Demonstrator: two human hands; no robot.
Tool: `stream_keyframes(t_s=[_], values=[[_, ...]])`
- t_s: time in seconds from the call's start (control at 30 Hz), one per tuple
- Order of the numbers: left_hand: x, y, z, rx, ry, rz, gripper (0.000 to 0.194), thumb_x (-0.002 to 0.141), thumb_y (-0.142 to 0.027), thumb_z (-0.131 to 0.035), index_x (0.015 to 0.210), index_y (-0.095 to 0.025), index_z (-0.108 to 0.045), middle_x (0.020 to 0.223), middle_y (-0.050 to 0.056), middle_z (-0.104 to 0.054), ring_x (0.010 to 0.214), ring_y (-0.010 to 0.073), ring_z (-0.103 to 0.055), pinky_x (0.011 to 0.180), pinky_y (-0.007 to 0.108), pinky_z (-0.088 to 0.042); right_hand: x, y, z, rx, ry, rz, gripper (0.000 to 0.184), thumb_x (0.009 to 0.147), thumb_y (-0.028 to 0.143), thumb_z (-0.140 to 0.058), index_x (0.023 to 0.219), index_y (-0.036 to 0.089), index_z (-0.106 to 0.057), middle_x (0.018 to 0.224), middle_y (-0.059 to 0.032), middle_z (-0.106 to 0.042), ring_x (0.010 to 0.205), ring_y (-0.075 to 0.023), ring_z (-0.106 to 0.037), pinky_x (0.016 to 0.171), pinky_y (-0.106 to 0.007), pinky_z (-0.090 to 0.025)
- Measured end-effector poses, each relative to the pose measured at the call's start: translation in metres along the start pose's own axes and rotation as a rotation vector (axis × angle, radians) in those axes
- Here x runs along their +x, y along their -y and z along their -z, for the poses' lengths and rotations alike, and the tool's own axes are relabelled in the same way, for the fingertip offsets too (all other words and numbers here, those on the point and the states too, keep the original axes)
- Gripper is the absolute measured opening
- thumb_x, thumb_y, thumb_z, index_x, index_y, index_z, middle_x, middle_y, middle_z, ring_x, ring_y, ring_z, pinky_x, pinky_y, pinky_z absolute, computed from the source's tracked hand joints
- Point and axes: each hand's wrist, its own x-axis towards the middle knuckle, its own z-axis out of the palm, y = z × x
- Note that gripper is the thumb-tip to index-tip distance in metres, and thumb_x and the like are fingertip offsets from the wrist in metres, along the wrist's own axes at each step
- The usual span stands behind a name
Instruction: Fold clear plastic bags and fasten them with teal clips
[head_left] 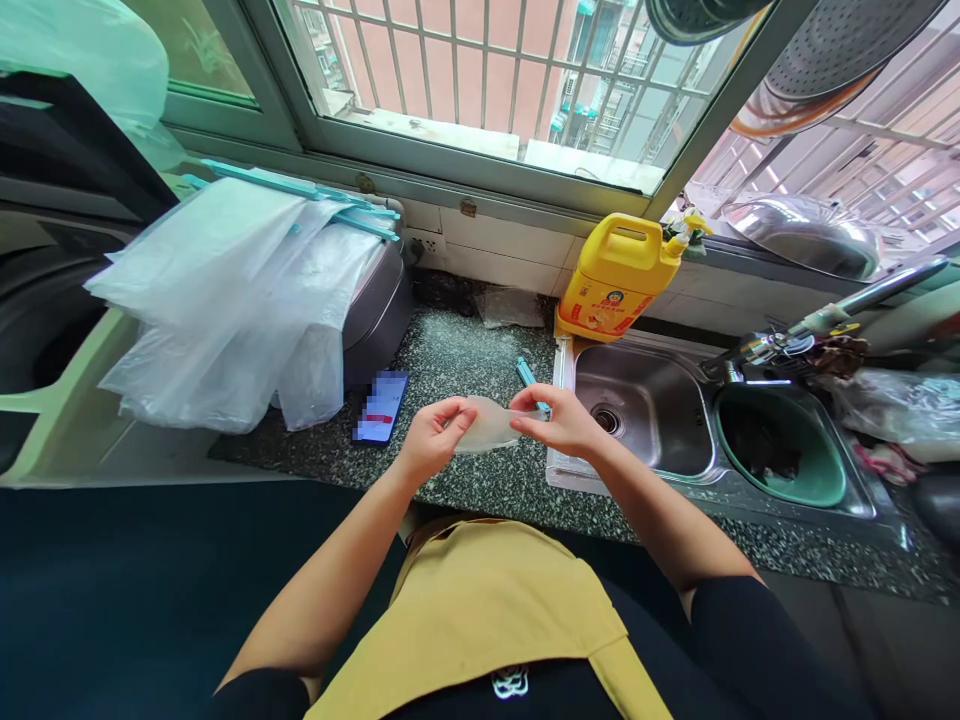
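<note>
A small translucent plastic bag (489, 424) is stretched between my two hands, above the speckled counter (450, 350). My left hand (435, 437) pinches its left end between thumb and fingers. At the other end, my right hand (556, 424) is closed on the gathered plastic. Just beyond the right hand lies a light blue clip strip (526, 372), partly hidden by the fingers. A phone (381, 408) with a lit screen rests on the counter to the left of my left hand.
Large clear plastic bags (225, 290) with blue clip strips (300, 188) cover a dark box (382, 310) at left. A yellow pump jug (619, 275) stands behind the steel sink (652, 400). Farther right are a faucet (780, 340) and a green basin (795, 485).
</note>
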Motion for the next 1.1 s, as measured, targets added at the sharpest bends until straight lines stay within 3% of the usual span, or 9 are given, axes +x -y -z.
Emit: stream_keyframes(t_s=[0.1,0.27,0.37,0.47,0.53,0.7,0.8,0.9,1.1], values=[[-0.002,-0.003,0.004,-0.043,-0.010,0.043,0.044,0.075,-0.057,-0.058,0.067,-0.014,-0.064,0.061,0.001,-0.058,0.055,0.0110,-0.049,0.051,0.021,-0.041,-0.005,-0.007,-0.003,0.060,0.007,-0.056,0.013,0.077,0.025,-0.058,0.067,0.016,-0.060,0.066,0.0008,-0.061,0.065,-0.0121,-0.056,0.065,-0.026,-0.044],[-0.003,-0.002,0.003,-0.095,-0.070,0.111,0.045,0.073,-0.059,-0.060,0.067,-0.014,-0.062,0.060,0.001,-0.060,0.054,0.0112,-0.051,0.049,0.021,-0.042,-0.009,-0.012,-0.015,0.189,-0.022,-0.100,0.013,0.074,0.029,-0.060,0.075,0.016,-0.060,0.071,0.0003,-0.061,0.067,-0.0124,-0.055,0.066,-0.025,-0.043],[-0.005,0.006,0.004,-0.118,-0.080,0.115,0.047,0.072,-0.056,-0.063,0.092,-0.014,-0.064,0.073,0.004,-0.067,0.063,0.0150,-0.060,0.057,0.024,-0.048,-0.010,-0.017,-0.023,0.261,-0.057,-0.156,0.016,0.075,0.032,-0.059,0.071,0.016,-0.059,0.066,0.0011,-0.057,0.064,-0.0118,-0.052,0.062,-0.025,-0.041],[-0.010,0.015,0.007,-0.132,-0.052,0.056,0.071,0.074,-0.051,-0.064,0.133,-0.018,-0.043,0.085,0.007,-0.071,0.071,0.0161,-0.066,0.065,0.026,-0.052,-0.009,-0.021,-0.028,0.366,-0.075,-0.232,0.024,0.074,0.039,-0.061,0.066,0.017,-0.055,0.058,0.0033,-0.049,0.056,-0.0100,-0.046,0.055,-0.023,-0.037],[-0.013,0.019,0.011,-0.101,-0.024,0.002,0.075,0.077,-0.047,-0.062,0.141,-0.021,-0.034,0.091,0.008,-0.072,0.073,0.0154,-0.067,0.067,0.026,-0.053,-0.009,-0.023,-0.031,0.423,-0.072,-0.276,0.029,0.072,0.043,-0.064,0.065,0.017,-0.053,0.056,0.0042,-0.047,0.053,-0.0090,-0.043,0.052,-0.022,-0.035],[-0.011,0.017,0.024,0.143,0.129,-0.056,0.031,0.079,-0.034,-0.058,0.101,-0.017,-0.071,0.095,0.009,-0.074,0.083,0.0198,-0.068,0.078,0.030,-0.054,-0.007,-0.031,-0.035,0.499,-0.013,-0.306,0.031,0.069,0.047,-0.066,0.070,0.017,-0.057,0.060,0.0017,-0.055,0.055,-0.0104,-0.050,0.054,-0.024,-0.041],[-0.007,0.015,0.029,0.193,0.068,-0.053,0.027,0.078,-0.031,-0.055,0.087,-0.015,-0.074,0.090,0.010,-0.075,0.084,0.0220,-0.069,0.079,0.032,-0.055,0.001,-0.054,-0.027,0.404,-0.118,-0.299,0.030,0.076,0.046,-0.059,0.085,0.017,-0.062,0.074,-0.0034,-0.064,0.064,-0.0134,-0.058,0.060,-0.027,-0.048],[-0.006,0.015,0.032,0.232,-0.003,-0.048,0.026,0.077,-0.030,-0.053,0.084,-0.015,-0.074,0.086,0.009,-0.075,0.082,0.0223,-0.069,0.076,0.032,-0.055,0.011,-0.091,-0.012,-0.022,-0.271,-0.445,0.028,0.085,0.038,-0.046,0.094,0.017,-0.061,0.084,-0.0058,-0.068,0.074,-0.0146,-0.063,0.066,-0.027,-0.051],[-0.008,0.011,0.037,0.328,0.003,-0.116,0.023,0.076,-0.027,-0.052,0.078,-0.017,-0.073,0.082,0.007,-0.075,0.078,0.0210,-0.070,0.074,0.029,-0.055,0.012,-0.142,-0.010,-0.353,-0.185,-0.621,0.014,0.080,0.025,-0.057,0.086,0.015,-0.065,0.091,-0.0101,-0.070,0.084,-0.0204,-0.065,0.074,-0.032,-0.049]])
